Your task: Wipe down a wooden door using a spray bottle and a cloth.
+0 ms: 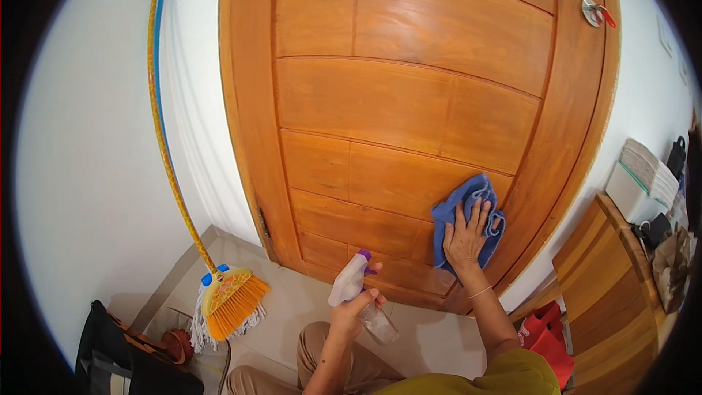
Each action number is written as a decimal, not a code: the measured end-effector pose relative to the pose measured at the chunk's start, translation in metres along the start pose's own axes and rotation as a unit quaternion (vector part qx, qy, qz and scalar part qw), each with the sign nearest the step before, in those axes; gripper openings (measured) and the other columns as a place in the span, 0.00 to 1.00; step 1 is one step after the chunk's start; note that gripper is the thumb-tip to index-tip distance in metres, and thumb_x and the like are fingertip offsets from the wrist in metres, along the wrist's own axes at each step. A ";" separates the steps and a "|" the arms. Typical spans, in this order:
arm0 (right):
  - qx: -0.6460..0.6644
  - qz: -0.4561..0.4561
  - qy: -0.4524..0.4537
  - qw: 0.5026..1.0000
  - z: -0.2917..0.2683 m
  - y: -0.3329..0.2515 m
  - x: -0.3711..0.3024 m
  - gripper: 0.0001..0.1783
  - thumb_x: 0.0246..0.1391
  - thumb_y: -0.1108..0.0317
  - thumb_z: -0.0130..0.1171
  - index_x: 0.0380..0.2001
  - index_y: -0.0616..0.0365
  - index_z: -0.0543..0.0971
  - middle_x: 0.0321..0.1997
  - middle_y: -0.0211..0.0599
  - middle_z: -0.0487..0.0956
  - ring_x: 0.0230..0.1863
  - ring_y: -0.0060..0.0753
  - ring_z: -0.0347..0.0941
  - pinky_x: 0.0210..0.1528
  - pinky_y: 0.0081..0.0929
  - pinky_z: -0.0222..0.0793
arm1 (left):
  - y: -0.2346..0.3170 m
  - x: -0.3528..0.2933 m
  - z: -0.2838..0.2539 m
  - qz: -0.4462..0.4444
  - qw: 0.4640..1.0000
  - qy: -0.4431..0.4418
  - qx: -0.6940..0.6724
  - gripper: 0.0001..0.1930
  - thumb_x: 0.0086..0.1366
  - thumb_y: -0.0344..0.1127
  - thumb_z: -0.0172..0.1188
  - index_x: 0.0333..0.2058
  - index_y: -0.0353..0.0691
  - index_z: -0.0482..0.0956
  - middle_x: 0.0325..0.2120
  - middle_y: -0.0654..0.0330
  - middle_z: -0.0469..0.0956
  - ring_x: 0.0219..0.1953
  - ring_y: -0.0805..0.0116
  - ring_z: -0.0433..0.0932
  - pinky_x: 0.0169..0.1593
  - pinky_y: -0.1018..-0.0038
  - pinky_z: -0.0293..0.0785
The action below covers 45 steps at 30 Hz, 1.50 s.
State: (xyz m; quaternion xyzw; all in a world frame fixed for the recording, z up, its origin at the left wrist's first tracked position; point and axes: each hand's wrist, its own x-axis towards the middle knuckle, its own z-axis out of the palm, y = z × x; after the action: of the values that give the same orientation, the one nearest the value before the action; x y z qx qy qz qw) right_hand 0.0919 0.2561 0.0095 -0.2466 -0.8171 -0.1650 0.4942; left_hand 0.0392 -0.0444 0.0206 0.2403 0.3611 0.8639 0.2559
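Observation:
My left hand (354, 312) is wrapped round a clear spray bottle (379, 325) with a white and purple trigger head, held tilted in front of my knees. With fingers spread, my right hand (465, 239) presses a blue cloth (459, 203) flat against the lower right part of the wooden door (409, 102). The cloth bunches around my fingers and touches the door's panels. The door is shut, with metal handle hardware (592, 11) and a red-tagged key at its upper right.
A broom (232, 300) and a mop (201, 322) lean on the white wall at left. A black bag (139, 358) lies at lower left. To the right stand a wooden table (607, 271) holding a white box (636, 186) of papers, and a red bag (547, 340).

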 end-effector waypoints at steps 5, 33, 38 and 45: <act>0.040 0.001 -0.033 0.999 0.013 -0.064 0.036 0.33 0.59 0.55 0.55 0.66 0.51 0.68 0.75 0.58 0.54 0.78 0.60 0.35 0.68 0.76 0.19 | 0.003 0.004 -0.004 0.004 0.999 0.033 0.006 0.36 0.52 0.24 0.59 0.63 0.35 0.64 0.52 0.48 0.75 0.26 0.62 0.79 0.30 0.69 0.77; 0.054 -0.049 -0.007 0.997 0.003 -0.045 0.036 0.27 0.57 0.56 0.59 0.61 0.41 0.76 0.75 0.43 0.58 0.78 0.51 0.43 0.72 0.68 0.25 | 0.004 -0.003 0.003 0.031 0.998 0.056 0.027 0.38 0.51 0.27 0.60 0.64 0.34 0.64 0.52 0.47 0.76 0.27 0.63 0.80 0.29 0.69 0.77; 0.018 0.010 0.083 0.996 0.002 -0.011 0.041 0.27 0.58 0.53 0.57 0.61 0.42 0.76 0.75 0.48 0.58 0.77 0.56 0.45 0.70 0.72 0.24 | -0.010 0.003 0.006 0.015 0.998 0.039 0.044 0.37 0.51 0.28 0.60 0.63 0.34 0.64 0.52 0.47 0.76 0.25 0.62 0.79 0.28 0.69 0.76; -0.005 -0.013 0.062 0.998 0.065 -0.007 -0.054 0.28 0.59 0.49 0.56 0.62 0.39 0.75 0.76 0.45 0.56 0.78 0.55 0.43 0.70 0.73 0.23 | -0.020 0.008 0.011 0.006 0.998 0.025 0.058 0.36 0.51 0.28 0.59 0.62 0.33 0.65 0.51 0.47 0.76 0.25 0.63 0.80 0.28 0.69 0.76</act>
State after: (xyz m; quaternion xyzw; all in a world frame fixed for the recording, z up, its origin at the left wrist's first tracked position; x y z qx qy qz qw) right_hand 0.0618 0.2706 -0.0686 -0.2271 -0.7874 -0.1903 0.5406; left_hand 0.0457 -0.0217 0.0140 0.2354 0.4155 0.8488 0.2268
